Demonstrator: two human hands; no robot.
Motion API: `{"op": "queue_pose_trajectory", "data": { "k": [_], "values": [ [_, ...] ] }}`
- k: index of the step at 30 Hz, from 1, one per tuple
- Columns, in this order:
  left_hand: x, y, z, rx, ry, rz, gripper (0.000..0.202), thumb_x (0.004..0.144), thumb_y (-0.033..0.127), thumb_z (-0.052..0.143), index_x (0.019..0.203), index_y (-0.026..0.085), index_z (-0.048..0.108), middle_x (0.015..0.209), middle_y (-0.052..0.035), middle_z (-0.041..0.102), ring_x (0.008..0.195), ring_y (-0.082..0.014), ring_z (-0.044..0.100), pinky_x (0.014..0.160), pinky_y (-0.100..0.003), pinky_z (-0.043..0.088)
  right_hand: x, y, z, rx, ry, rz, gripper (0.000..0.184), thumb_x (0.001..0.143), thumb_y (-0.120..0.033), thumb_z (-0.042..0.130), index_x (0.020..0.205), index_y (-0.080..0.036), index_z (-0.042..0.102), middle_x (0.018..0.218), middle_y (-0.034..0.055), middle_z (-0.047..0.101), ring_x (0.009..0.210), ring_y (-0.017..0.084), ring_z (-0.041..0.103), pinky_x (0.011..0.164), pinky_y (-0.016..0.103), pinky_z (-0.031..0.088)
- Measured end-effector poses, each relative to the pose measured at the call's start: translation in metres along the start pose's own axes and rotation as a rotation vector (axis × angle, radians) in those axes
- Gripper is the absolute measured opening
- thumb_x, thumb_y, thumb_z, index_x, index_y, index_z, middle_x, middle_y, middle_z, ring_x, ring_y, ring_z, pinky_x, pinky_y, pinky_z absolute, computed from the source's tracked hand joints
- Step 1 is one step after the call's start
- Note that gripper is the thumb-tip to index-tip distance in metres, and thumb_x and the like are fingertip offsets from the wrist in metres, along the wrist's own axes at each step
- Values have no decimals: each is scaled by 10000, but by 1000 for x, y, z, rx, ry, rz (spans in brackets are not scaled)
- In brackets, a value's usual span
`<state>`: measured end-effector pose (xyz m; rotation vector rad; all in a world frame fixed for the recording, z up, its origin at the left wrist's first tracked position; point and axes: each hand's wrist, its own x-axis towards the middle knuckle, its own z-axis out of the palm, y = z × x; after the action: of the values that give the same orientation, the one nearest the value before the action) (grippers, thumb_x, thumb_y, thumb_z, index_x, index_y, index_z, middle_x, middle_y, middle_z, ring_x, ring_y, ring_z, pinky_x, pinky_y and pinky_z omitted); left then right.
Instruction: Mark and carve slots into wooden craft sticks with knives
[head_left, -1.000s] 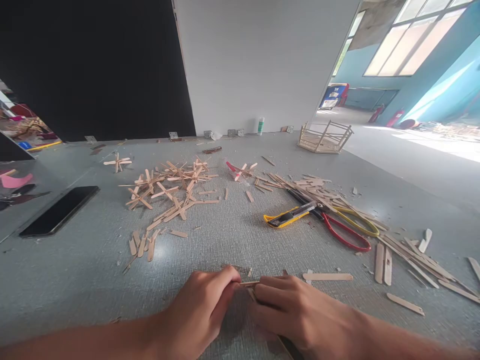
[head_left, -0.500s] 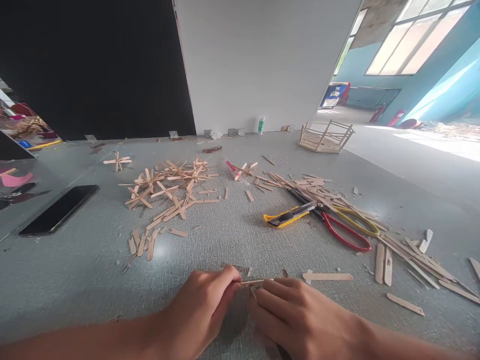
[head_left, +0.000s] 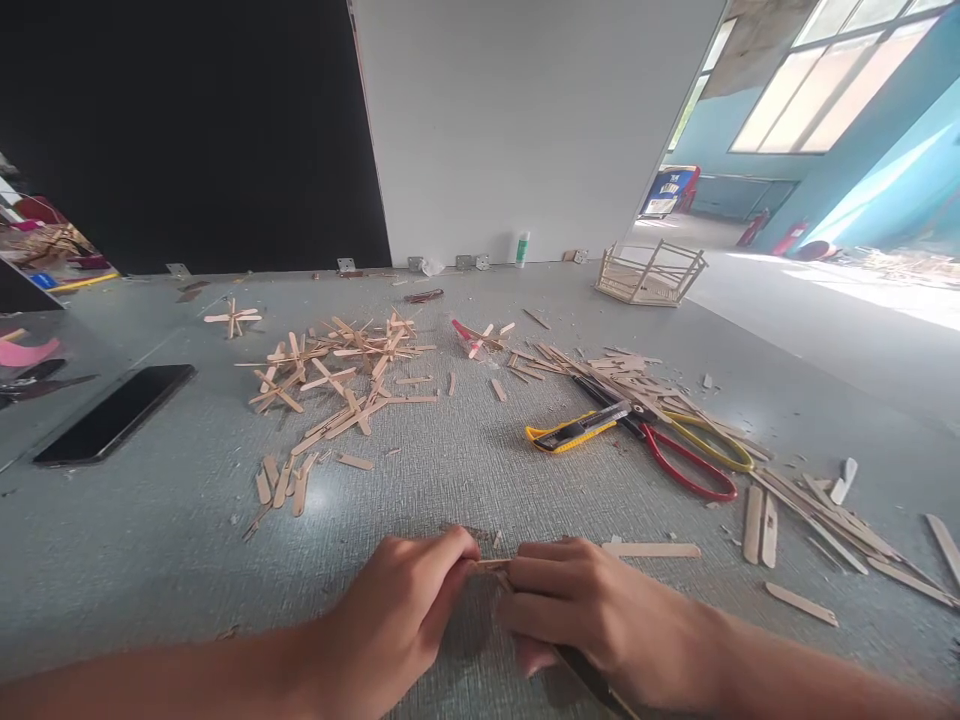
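My left hand (head_left: 420,595) is closed in a pinch on the left end of a wooden craft stick (head_left: 491,565). My right hand (head_left: 581,605) is curled at the stick's other end and covers most of it. From under the right palm a long dark tool (head_left: 596,685) slants down to the bottom edge; its kind is hidden by the fingers. Wood scraps lie just beyond the fingertips, and a loose craft stick (head_left: 652,550) rests right of the right knuckles.
A yellow utility knife (head_left: 577,430) and red-and-yellow-handled scissors (head_left: 690,465) lie to the right among split sticks. Crossed-stick pieces (head_left: 337,365) are heaped left of centre. A phone (head_left: 116,415), a glue stick (head_left: 522,249) and a stick-built frame (head_left: 651,275) are farther out.
My right hand has slid left along the stick, closer to my left hand. More of the dark tool shows below the right palm. The view has shifted slightly.
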<state>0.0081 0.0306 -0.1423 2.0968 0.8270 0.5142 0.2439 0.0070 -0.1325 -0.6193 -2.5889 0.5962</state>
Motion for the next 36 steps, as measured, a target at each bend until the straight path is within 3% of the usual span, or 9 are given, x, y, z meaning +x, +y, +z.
{"op": "queue_pose_trajectory", "data": {
  "k": [6,15,26,31,36],
  "values": [
    [-2,-3,2,18,18,1,274,1079,236,360,881,216,549,679,47,556,562,-115,429,554,-261,327,1,-3,-2,19,-1,45,271,1081,-178,470,904,-152,673,806,33,638,723,165,545,623,297,432],
    [-2,-6,3,26,19,-9,274,1087,234,348,892,219,540,686,50,564,569,-112,440,562,-258,332,0,-2,0,-135,-30,-28,192,1065,-198,536,935,-155,670,834,34,650,725,172,540,578,310,379],
    [-1,-3,3,26,15,-8,270,1091,257,346,913,222,546,729,30,615,606,-120,503,585,-250,357,1,-2,1,-168,-19,-53,241,1084,-177,470,914,-143,638,847,30,632,718,172,492,592,318,387],
    [0,0,0,13,2,-16,282,1095,263,331,912,222,541,724,36,609,598,-118,501,583,-248,357,-2,-4,4,-136,-20,16,251,1089,-156,395,995,-139,628,890,49,621,716,175,493,596,307,399],
    [0,0,-1,-5,21,-33,277,1112,309,337,946,232,545,751,44,623,617,-116,517,607,-239,386,-5,-6,5,-132,2,84,229,1048,-140,442,1205,-96,603,969,92,644,767,204,541,623,317,429]
  ]
}}
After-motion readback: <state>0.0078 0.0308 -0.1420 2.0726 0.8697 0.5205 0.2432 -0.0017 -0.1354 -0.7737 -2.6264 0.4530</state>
